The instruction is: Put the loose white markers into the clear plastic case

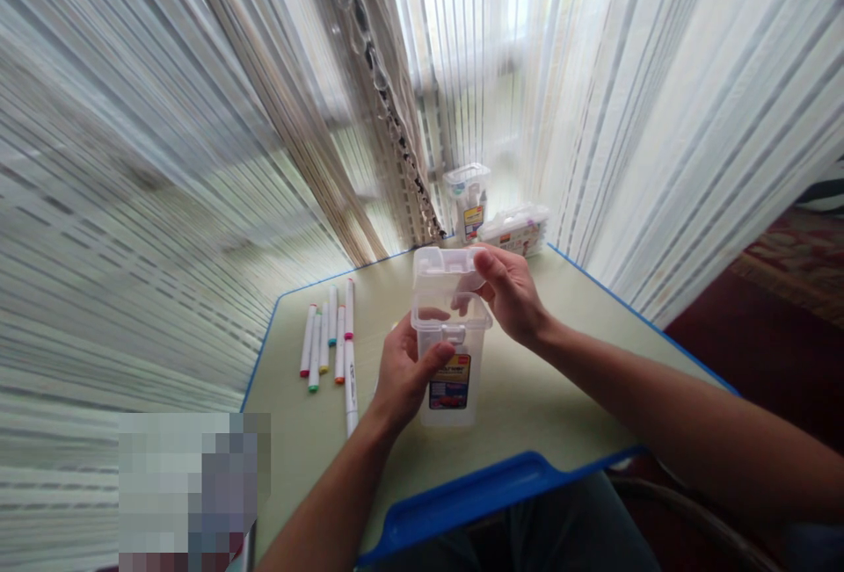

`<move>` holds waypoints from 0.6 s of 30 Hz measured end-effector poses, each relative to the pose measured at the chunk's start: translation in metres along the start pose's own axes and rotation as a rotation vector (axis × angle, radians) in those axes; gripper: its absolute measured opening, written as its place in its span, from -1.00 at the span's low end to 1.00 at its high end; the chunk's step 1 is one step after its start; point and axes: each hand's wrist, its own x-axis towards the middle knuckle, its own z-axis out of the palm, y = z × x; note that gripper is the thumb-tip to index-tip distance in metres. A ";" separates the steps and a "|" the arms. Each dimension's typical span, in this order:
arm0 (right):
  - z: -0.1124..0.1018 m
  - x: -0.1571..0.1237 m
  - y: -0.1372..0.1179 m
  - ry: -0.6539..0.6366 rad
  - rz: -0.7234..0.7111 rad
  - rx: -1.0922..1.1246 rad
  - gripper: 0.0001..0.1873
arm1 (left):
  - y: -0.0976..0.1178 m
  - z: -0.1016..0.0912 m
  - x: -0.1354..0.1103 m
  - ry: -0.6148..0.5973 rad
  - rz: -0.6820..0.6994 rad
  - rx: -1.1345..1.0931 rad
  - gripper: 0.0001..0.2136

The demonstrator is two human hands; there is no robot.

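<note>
A clear plastic marker box point(439, 414) stands upright near the middle of the table, a dark printed label on its front. My left hand point(409, 370) is wrapped round its left side, thumb across the front by the label. Just above the box's open top, my right hand point(511, 291) grips the clear lid point(445, 263) at its right end, thumb in front. Several white markers with coloured ends point(323, 335) lie side by side on the table to the left of my left hand. One more marker point(351, 387) lies closer to me.
At the far edge of the table point(560, 405) stand another clear box point(467, 203) with things inside and a low clear case point(520, 229). String curtains point(290, 115) hang behind and around the table. A blue raised lip point(471, 493) runs along the near edge.
</note>
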 end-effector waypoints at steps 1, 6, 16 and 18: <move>0.000 0.001 0.001 0.013 0.009 0.018 -0.48 | -0.001 -0.001 0.000 -0.008 0.004 0.002 -0.45; -0.005 0.010 0.002 0.128 0.134 0.053 -0.36 | -0.004 -0.004 -0.001 -0.095 -0.005 -0.001 -0.42; -0.006 0.016 0.004 0.252 0.242 0.124 -0.48 | -0.006 -0.007 0.001 -0.086 0.005 -0.078 -0.42; -0.004 0.017 0.001 0.265 0.267 0.137 -0.52 | -0.008 -0.008 0.002 -0.078 0.030 -0.089 -0.42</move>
